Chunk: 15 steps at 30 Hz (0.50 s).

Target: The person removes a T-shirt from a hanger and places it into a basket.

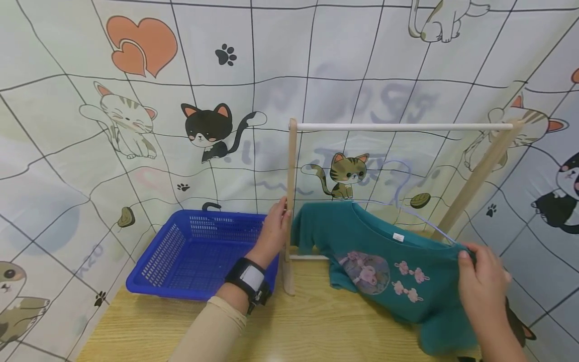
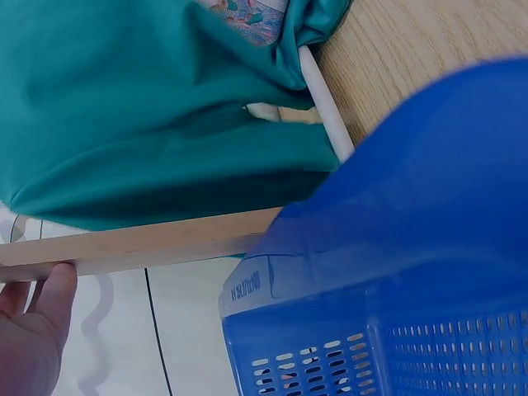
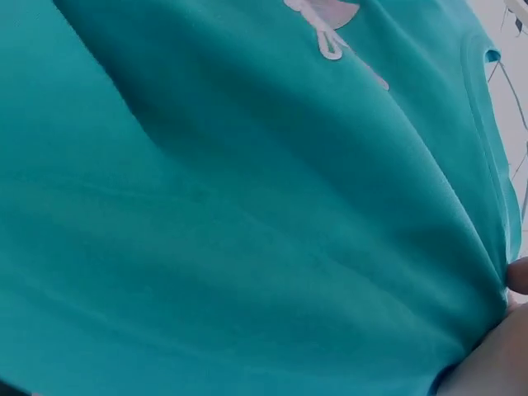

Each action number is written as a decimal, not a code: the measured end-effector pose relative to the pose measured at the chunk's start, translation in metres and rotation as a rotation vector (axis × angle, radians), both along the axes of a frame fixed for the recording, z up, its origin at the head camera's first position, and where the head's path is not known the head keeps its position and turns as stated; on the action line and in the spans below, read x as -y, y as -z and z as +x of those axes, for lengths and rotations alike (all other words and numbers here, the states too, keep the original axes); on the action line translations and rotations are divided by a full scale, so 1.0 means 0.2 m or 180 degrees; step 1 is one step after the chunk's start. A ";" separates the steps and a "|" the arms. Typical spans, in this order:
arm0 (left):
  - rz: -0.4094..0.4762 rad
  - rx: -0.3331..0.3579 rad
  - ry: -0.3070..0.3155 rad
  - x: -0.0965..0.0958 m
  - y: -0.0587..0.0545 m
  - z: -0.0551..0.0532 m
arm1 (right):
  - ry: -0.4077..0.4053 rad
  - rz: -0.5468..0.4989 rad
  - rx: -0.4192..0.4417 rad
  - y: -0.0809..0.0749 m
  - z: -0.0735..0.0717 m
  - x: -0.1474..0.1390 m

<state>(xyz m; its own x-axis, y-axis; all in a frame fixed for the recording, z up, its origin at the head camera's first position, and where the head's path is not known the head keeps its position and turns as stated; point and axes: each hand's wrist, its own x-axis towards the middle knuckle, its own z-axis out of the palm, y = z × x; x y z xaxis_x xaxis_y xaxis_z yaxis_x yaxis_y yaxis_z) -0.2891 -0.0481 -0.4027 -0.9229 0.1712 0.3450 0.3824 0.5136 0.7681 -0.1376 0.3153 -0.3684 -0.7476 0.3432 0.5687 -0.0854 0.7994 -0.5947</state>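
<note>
A teal T-shirt (image 1: 407,266) with pink flower trims hangs tilted on a thin lilac hanger (image 1: 400,196), its right shoulder lower. My right hand (image 1: 486,281) pinches that shoulder at the hanger's end; the shirt fills most of the right wrist view, where only part of the hand shows at the right edge. My left hand (image 1: 273,229) holds the left wooden post of a small clothes rack (image 1: 292,171), thumb against the post's edge in the left wrist view. The hanger's hook is below the white top bar (image 1: 398,127), apart from it.
A blue plastic basket (image 1: 194,291) with perforated walls stands left of the rack on the wooden table (image 1: 316,322). A cat-print cloth (image 1: 253,100) covers the walls behind and at the sides. The rack's right post (image 1: 479,176) slants behind the shirt.
</note>
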 end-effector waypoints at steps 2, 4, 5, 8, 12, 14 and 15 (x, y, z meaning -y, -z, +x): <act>0.0013 0.0004 0.0006 0.00 0.00 0.00 | 0.0017 -0.0069 0.0082 0.00 0.00 -0.02; 0.0014 0.0004 0.0009 0.00 0.00 0.00 | 0.0034 -0.0123 0.0193 -0.01 0.00 -0.03; 0.0014 0.0004 0.0010 0.00 0.00 0.00 | 0.0049 -0.0132 0.0237 -0.01 0.00 -0.04; 0.0033 -0.0013 0.0029 0.00 0.00 0.00 | 0.0111 -0.0128 0.0311 -0.01 0.00 -0.06; 0.0075 -0.0011 0.0045 0.00 0.00 0.00 | 0.0180 -0.0177 0.0212 -0.01 0.00 -0.07; 0.0094 -0.0018 0.0047 0.01 0.01 0.00 | 0.0233 -0.0296 0.0167 -0.01 0.00 -0.08; 0.0105 -0.0002 0.0042 0.01 0.01 0.00 | 0.0267 -0.0373 0.0156 -0.01 0.01 -0.08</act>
